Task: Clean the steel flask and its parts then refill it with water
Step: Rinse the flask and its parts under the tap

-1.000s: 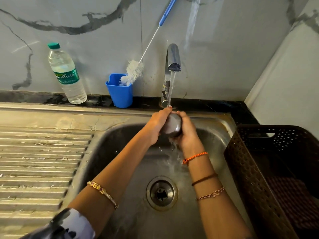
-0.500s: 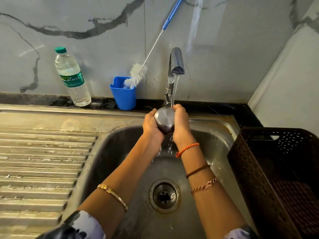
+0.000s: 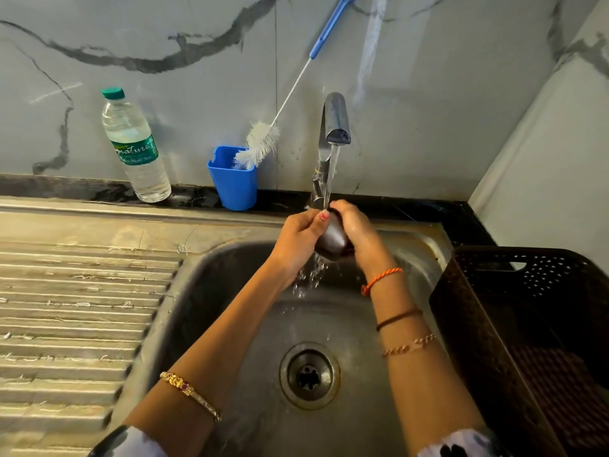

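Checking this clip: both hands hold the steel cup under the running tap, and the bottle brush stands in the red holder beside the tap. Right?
One detail is wrong: the holder is blue, not red, as the head view shows. The rest stands: the left hand and right hand hold the steel cup under the running tap, and the bottle brush stands in that holder.

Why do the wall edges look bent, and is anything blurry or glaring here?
Head view: the wide-angle lens bows the wall and drainboard lines; a pale streak of glare runs down the wall above the tap; the falling water smears; the basket sits in shadow.
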